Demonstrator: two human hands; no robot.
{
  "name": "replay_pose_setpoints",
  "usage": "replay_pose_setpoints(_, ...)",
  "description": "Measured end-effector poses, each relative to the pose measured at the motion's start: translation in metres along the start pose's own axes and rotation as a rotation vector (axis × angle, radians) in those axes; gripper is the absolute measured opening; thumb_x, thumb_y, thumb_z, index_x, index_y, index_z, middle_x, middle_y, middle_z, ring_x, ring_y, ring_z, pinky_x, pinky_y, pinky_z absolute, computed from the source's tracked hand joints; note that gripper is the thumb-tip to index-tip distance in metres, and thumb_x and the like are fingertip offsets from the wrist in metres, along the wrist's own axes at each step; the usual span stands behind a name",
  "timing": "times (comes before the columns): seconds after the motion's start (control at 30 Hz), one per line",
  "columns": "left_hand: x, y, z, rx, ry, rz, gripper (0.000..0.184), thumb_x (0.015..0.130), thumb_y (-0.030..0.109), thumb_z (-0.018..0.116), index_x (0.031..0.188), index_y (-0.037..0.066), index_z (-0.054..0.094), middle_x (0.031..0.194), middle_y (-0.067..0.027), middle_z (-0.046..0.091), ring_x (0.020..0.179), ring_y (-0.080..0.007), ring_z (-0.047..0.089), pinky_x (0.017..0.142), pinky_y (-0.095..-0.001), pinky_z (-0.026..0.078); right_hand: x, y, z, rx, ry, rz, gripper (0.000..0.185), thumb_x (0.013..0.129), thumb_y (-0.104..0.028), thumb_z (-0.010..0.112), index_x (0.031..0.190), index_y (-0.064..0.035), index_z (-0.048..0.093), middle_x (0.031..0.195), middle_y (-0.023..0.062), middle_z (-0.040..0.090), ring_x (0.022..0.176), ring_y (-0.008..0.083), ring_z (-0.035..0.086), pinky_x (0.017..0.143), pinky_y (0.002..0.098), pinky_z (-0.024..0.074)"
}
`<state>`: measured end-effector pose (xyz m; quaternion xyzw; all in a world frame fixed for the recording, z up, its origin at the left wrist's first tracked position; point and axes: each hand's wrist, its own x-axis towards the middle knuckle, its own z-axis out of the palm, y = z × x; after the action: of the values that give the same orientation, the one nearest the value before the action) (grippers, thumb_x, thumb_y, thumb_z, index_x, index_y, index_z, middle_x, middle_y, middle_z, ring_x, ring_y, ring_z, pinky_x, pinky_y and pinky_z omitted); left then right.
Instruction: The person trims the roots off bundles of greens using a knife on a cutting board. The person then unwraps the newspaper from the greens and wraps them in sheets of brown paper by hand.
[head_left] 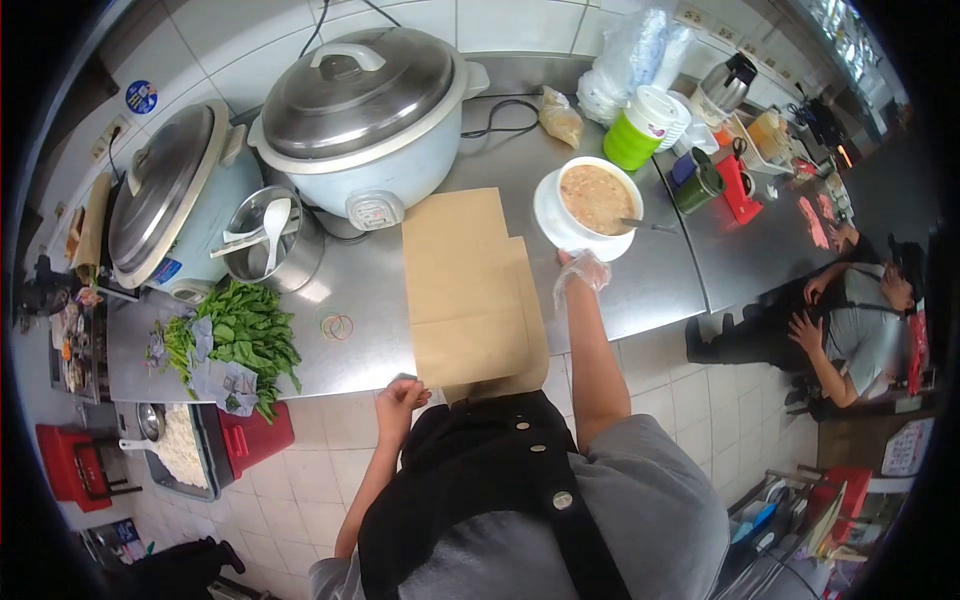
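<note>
My right hand [584, 270], partly covered by clear crinkled plastic, is at the near rim of a white saucer [546, 222] and appears to grip it. On the saucer stands a white bowl [573, 166] of brownish, chunky soup [596, 198], a metal spoon [648, 225] leaning out to the right. My left hand [402, 394] is closed at the counter's front edge, beside the corner of a brown paper sheet [460, 290]; whatever is between its fingers is hidden. The brown paper lies in front of me and reaches over the edge.
Two large rice cookers [340, 160] [165, 200] stand at the back left. Near them are a metal pot [300, 265] with white utensils, leafy greens [245, 335] and rubber bands [337, 325]. Green cups [632, 135] stand behind the bowl. A person [850, 310] is at the right.
</note>
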<state>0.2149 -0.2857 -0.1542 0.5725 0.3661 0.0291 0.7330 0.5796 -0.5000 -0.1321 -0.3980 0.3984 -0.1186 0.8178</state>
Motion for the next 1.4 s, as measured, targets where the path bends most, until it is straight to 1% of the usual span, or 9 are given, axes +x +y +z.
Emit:
replay_pose_setpoints(0.07, 0.004, -0.008, 0.007, 0.042, -0.045, -0.003, 0.012, 0.097, 0.011, 0.063, 0.098, -0.001, 0.061, 0.092, -0.0103, 0.070, 0.084, -0.0198, 0.072, 0.069, -0.0293, 0.060, 0.029, 0.000, 0.001, 0.062, -0.050, -0.014, 0.036, 0.090, -0.001, 0.062, 0.118, 0.0128, 0.044, 0.115, 0.0240, 0.056, 0.091, 0.0349, 0.066, 0.069, 0.0449, 0.0638)
replay_pose_setpoints(0.2, 0.003, 0.006, 0.034, 0.003, -0.140, -0.164, 0.012, 0.099, 0.014, 0.061, 0.100, 0.002, 0.056, 0.098, -0.0086, 0.067, 0.090, -0.0183, 0.071, 0.070, -0.0295, 0.058, 0.246, 0.071, -0.036, -0.895, -0.314, -0.614, 0.036, 0.091, -0.004, 0.063, 0.120, 0.0093, 0.047, 0.115, 0.0232, 0.057, 0.090, 0.0344, 0.065, 0.072, 0.0473, 0.0635)
replay_pose_setpoints(0.43, 0.015, 0.013, 0.068, -0.047, -0.339, -0.067, 0.016, 0.100, 0.017, 0.061, 0.102, 0.002, 0.058, 0.097, -0.0070, 0.068, 0.093, -0.0184, 0.071, 0.076, -0.0274, 0.057, 0.100, -0.037, -0.009, -0.024, -0.172, 0.084, 0.032, 0.101, -0.017, 0.056, 0.120, 0.0086, 0.049, 0.106, 0.0212, 0.062, 0.093, 0.0288, 0.065, 0.081, 0.0399, 0.0624)
replay_pose_setpoints(0.53, 0.024, 0.022, 0.080, 0.123, -0.399, -0.007, 0.016, 0.101, 0.016, 0.059, 0.102, 0.000, 0.061, 0.095, -0.0066, 0.068, 0.090, -0.0165, 0.071, 0.075, -0.0258, 0.057, 0.072, -0.067, -0.043, -0.283, -0.328, 0.205, 0.032, 0.099, -0.021, 0.060, 0.114, 0.0068, 0.054, 0.098, 0.0196, 0.064, 0.085, 0.0251, 0.067, 0.073, 0.0381, 0.0620)
replay_pose_setpoints(0.63, 0.022, 0.037, 0.076, 0.246, -0.370, 0.046, 0.020, 0.097, 0.018, 0.062, 0.094, -0.001, 0.066, 0.085, -0.0095, 0.070, 0.079, -0.0176, 0.072, 0.068, -0.0279, 0.056, 0.031, -0.095, -0.084, -1.227, -0.710, -0.232, 0.029, 0.096, -0.025, 0.062, 0.097, 0.0037, 0.061, 0.078, 0.0122, 0.066, 0.065, 0.0195, 0.066, 0.060, 0.0318, 0.0565)
replay_pose_setpoints(0.87, 0.026, 0.065, 0.006, 0.855, -0.011, 0.476, 0.027, 0.086, 0.026, 0.073, 0.079, 0.000, 0.066, 0.070, -0.0168, 0.065, 0.063, -0.0352, 0.061, 0.060, -0.0414, 0.048, -0.069, -0.110, -0.129, -1.510, -0.977, 0.104, 0.036, 0.094, -0.034, 0.063, 0.089, 0.0018, 0.062, 0.069, 0.0074, 0.064, 0.056, 0.0146, 0.063, 0.052, 0.0289, 0.0508)
replay_pose_setpoints(1.07, 0.069, 0.074, -0.070, 0.865, 0.507, 0.906, 0.023, 0.088, 0.018, 0.070, 0.100, -0.001, 0.065, 0.101, -0.0209, 0.065, 0.091, -0.0385, 0.061, 0.080, -0.0431, 0.050, -0.141, -0.036, -0.125, -1.669, -0.866, -0.883, 0.046, 0.086, -0.038, 0.073, 0.101, 0.0044, 0.062, 0.087, 0.0189, 0.069, 0.079, 0.0318, 0.069, 0.072, 0.0408, 0.0562)
replay_pose_setpoints(1.13, 0.080, 0.082, -0.085, 0.920, 0.710, 0.862, 0.022, 0.087, 0.014, 0.070, 0.101, -0.002, 0.064, 0.103, -0.0210, 0.064, 0.096, -0.0384, 0.060, 0.082, -0.0429, 0.049, -0.163, -0.012, -0.120, -1.714, -0.651, -1.096, 0.071, 0.082, -0.055, 0.071, 0.118, 0.0050, 0.060, 0.113, 0.0250, 0.065, 0.112, 0.0389, 0.060, 0.092, 0.0433, 0.0494)
replay_pose_setpoints(1.4, 0.136, 0.076, -0.063, 0.729, 0.586, 0.757, 0.020, 0.081, 0.001, 0.071, 0.100, -0.001, 0.065, 0.095, -0.0212, 0.064, 0.084, -0.0393, 0.065, 0.077, -0.0452, 0.053, -0.143, -0.010, -0.119, -1.781, -0.589, -1.026, 0.076, 0.075, -0.044, 0.080, 0.128, 0.0034, 0.051, 0.123, 0.0246, 0.059, 0.123, 0.0395, 0.051, 0.103, 0.0476, 0.0418)
